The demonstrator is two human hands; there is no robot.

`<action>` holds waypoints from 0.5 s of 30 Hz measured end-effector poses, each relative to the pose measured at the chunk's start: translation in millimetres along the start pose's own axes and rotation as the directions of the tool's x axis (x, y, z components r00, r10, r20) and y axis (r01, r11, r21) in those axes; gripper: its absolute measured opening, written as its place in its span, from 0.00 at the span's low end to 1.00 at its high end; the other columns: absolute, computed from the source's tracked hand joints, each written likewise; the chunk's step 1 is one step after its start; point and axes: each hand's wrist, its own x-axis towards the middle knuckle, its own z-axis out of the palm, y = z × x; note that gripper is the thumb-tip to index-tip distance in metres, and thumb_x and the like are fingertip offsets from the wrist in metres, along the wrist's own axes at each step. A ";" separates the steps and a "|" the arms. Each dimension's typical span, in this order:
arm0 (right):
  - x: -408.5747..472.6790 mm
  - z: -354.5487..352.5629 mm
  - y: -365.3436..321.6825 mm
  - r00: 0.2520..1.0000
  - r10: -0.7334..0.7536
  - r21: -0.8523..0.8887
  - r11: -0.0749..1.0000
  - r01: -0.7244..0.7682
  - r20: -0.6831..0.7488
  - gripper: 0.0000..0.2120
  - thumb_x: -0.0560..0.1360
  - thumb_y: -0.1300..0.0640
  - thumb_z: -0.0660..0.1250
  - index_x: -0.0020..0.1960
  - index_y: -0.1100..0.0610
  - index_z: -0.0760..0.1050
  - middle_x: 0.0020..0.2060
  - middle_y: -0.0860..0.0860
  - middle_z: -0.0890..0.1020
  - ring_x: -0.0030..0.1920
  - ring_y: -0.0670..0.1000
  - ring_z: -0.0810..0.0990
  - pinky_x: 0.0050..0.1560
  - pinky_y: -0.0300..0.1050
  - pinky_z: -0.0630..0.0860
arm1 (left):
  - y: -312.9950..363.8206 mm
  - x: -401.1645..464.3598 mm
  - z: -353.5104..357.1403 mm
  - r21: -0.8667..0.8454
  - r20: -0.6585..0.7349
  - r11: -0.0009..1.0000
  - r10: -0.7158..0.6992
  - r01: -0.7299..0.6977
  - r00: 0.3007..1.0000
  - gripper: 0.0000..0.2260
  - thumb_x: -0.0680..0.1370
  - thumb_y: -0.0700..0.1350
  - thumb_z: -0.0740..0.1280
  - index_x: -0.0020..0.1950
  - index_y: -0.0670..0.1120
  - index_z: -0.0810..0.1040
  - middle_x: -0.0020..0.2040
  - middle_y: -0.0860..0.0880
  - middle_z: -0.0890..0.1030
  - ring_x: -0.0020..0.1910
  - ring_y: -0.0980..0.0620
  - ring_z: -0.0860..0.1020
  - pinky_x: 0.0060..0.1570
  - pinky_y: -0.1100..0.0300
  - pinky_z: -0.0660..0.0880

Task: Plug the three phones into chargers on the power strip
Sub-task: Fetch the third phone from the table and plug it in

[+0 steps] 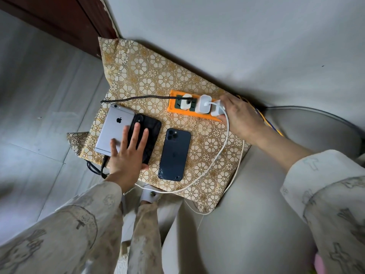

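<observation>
Left hand [126,155] flat, fingers spread, on silver phone [113,131] and black phone [150,125] at 9 o'clock. Blue phone [174,153] centre – slick, cracked glass; grip by edges. Right hand [240,113] closed on white charger [217,108] in orange power strip [175,106] at 1 o'clock.

One view only, head cam, wide-angle, so nothing is shared w/ a 2nd view. Looks steeply down and fwd from above the person's lap at a patterned cloth [150,76] mid-frame, fairly close. Frame is rolled: wall fills upper right, floor runs down the left, sleeves enter from the bottom corners. Edges bend w/ lens distortion.
</observation>
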 end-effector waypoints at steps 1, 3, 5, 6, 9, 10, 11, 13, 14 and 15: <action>0.1 -0.7 -0.8 1.000 0.000 -0.006 1.000 0.000 0.006 0.23 0.74 0.60 0.66 0.65 0.68 0.65 0.61 0.64 0.74 0.59 0.64 0.74 0.55 0.53 0.73 | 0.5 -0.2 -0.1 -0.003 0.003 1.000 -0.002 0.002 1.000 0.49 0.72 0.58 0.66 0.67 0.50 0.25 0.75 0.47 0.32 0.75 0.43 0.36 0.73 0.39 0.49; 1.1 -1.9 -2.6 1.000 0.002 -0.010 1.000 -0.002 0.011 0.22 0.74 0.60 0.66 0.65 0.67 0.65 0.61 0.63 0.74 0.59 0.64 0.74 0.55 0.52 0.73 | 0.8 -0.3 -0.7 -0.011 0.002 1.000 -0.006 0.006 1.000 0.49 0.72 0.57 0.66 0.67 0.50 0.25 0.75 0.47 0.32 0.75 0.43 0.36 0.73 0.39 0.49; 0.8 -2.7 -4.0 1.000 0.023 -0.008 1.000 -0.023 0.016 0.22 0.75 0.59 0.65 0.65 0.67 0.65 0.61 0.62 0.74 0.59 0.64 0.74 0.54 0.52 0.72 | 1.2 -0.8 -1.7 -0.016 0.000 1.000 0.001 -0.001 1.000 0.48 0.72 0.57 0.66 0.67 0.50 0.25 0.75 0.47 0.32 0.75 0.43 0.36 0.72 0.39 0.49; 0.2 -3.2 -4.7 1.000 0.029 -0.002 1.000 -0.029 0.012 0.21 0.75 0.59 0.65 0.64 0.66 0.65 0.61 0.62 0.74 0.59 0.64 0.74 0.54 0.52 0.72 | 1.0 -0.6 -1.5 -0.016 -0.005 1.000 0.007 -0.007 1.000 0.48 0.73 0.57 0.66 0.67 0.50 0.25 0.75 0.47 0.32 0.75 0.43 0.36 0.72 0.39 0.49; -2.4 -2.7 -6.2 0.998 0.050 0.044 0.998 -0.049 -0.025 0.21 0.74 0.59 0.66 0.64 0.65 0.67 0.60 0.62 0.76 0.58 0.62 0.75 0.54 0.50 0.72 | -0.9 0.4 -0.3 -0.014 -0.007 1.000 0.017 -0.017 1.000 0.48 0.73 0.56 0.66 0.67 0.50 0.24 0.75 0.47 0.31 0.75 0.43 0.35 0.72 0.39 0.49; -3.4 -0.3 -6.3 0.997 0.068 0.074 0.995 -0.064 -0.046 0.21 0.74 0.59 0.67 0.64 0.64 0.68 0.60 0.61 0.76 0.59 0.62 0.75 0.54 0.50 0.72 | -1.4 0.3 -0.1 -0.013 -0.002 1.000 0.018 -0.019 1.000 0.48 0.73 0.56 0.66 0.68 0.50 0.25 0.75 0.47 0.31 0.75 0.42 0.35 0.72 0.39 0.48; -4.3 4.0 -5.7 0.993 0.095 0.126 0.988 -0.086 -0.074 0.22 0.73 0.59 0.67 0.64 0.63 0.68 0.60 0.60 0.76 0.59 0.61 0.75 0.55 0.50 0.71 | -1.8 0.0 -0.1 -0.013 0.004 1.000 0.020 -0.020 1.000 0.49 0.72 0.56 0.66 0.69 0.50 0.25 0.75 0.47 0.31 0.75 0.42 0.35 0.72 0.39 0.48; -7.1 13.2 -6.2 0.972 0.204 0.311 0.937 -0.161 -0.113 0.29 0.71 0.59 0.70 0.69 0.60 0.65 0.63 0.59 0.75 0.62 0.60 0.74 0.60 0.51 0.70 | -1.9 -0.3 1.0 -0.017 0.002 1.000 0.023 -0.023 1.000 0.49 0.72 0.57 0.66 0.72 0.50 0.28 0.75 0.47 0.31 0.75 0.43 0.35 0.72 0.38 0.48; -9.9 18.2 -7.6 0.953 0.284 0.436 0.874 -0.213 -0.105 0.35 0.70 0.59 0.72 0.72 0.58 0.60 0.65 0.59 0.73 0.63 0.58 0.74 0.62 0.50 0.70 | -2.2 0.2 1.6 -0.015 -0.004 1.000 0.025 -0.025 1.000 0.49 0.72 0.57 0.67 0.72 0.50 0.29 0.75 0.47 0.31 0.75 0.43 0.35 0.72 0.38 0.48; -14.6 21.3 -10.8 0.927 0.364 0.567 0.784 -0.251 -0.092 0.39 0.69 0.59 0.72 0.74 0.56 0.56 0.68 0.58 0.71 0.62 0.56 0.74 0.62 0.46 0.69 | -2.4 0.6 1.5 -0.016 -0.010 0.999 0.028 -0.028 1.000 0.49 0.71 0.57 0.67 0.73 0.50 0.30 0.75 0.47 0.31 0.75 0.43 0.35 0.72 0.38 0.48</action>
